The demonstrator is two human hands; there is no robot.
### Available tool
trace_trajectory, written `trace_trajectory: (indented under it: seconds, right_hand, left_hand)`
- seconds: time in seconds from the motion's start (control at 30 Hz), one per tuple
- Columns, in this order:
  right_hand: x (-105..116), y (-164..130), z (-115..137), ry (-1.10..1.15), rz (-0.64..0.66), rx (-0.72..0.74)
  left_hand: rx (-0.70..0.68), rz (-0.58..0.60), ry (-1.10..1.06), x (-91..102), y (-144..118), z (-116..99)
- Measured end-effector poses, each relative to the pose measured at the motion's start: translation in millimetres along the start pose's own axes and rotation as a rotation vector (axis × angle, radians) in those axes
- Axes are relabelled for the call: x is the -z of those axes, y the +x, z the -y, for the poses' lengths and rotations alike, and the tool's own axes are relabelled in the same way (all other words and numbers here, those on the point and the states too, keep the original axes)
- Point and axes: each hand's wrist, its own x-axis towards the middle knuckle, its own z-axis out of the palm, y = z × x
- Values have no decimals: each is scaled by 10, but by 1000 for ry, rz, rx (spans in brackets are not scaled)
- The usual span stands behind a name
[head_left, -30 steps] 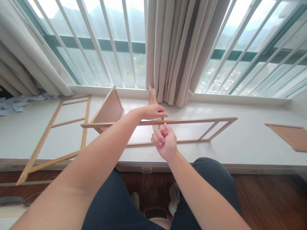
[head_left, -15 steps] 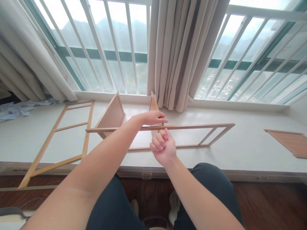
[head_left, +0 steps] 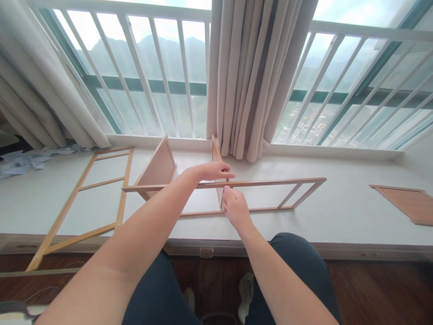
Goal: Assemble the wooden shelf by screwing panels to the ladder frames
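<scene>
A wooden side frame stands on its long edge on the white ledge, with two wooden panels attached behind it. One panel is at the left; the narrower-looking one meets the frame near my hands. My left hand reaches over the frame's upper rail, its fingers pinched at a small dark piece too small to name. Just below that rail, my right hand is closed, fingertips against the joint by the panel. Whatever it grips is hidden by the fingers.
Another wooden ladder-like frame lies at the left, overhanging the ledge's front edge. A flat brown panel rests at the far right. Papers are scattered by the left curtain. Behind the ledge are barred windows and a middle curtain.
My right hand has turned from a palm-up fist to knuckles outward, its fingertips now at the rail. My left hand stays at the same spot. The camera view has tilted slightly upward.
</scene>
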Motion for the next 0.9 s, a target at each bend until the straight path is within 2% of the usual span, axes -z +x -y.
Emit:
trace_trajectory:
  seconds: [0.1, 0.17, 0.33, 0.5, 0.7, 0.9]
  right_hand:
    - [148, -4, 27, -587, -121, 168]
    - [217, -24, 54, -798, -148, 205]
    - [254, -59, 48, -796, -84, 228]
    - [264, -81, 19, -781, -84, 240]
    - [244, -75, 92, -1037, -131, 217]
    - [209, -79, 160, -1185, -123, 144]
  left_hand:
    - [5, 8, 1, 0, 0, 11]
    - [1, 6, 2, -1, 0, 17]
    - [6, 5, -1, -9, 8, 25]
    - [-4, -5, -4, -10, 13, 28]
    - [-21, -1, -4, -19, 34, 51]
    - [-16, -7, -7, -28, 36, 64]
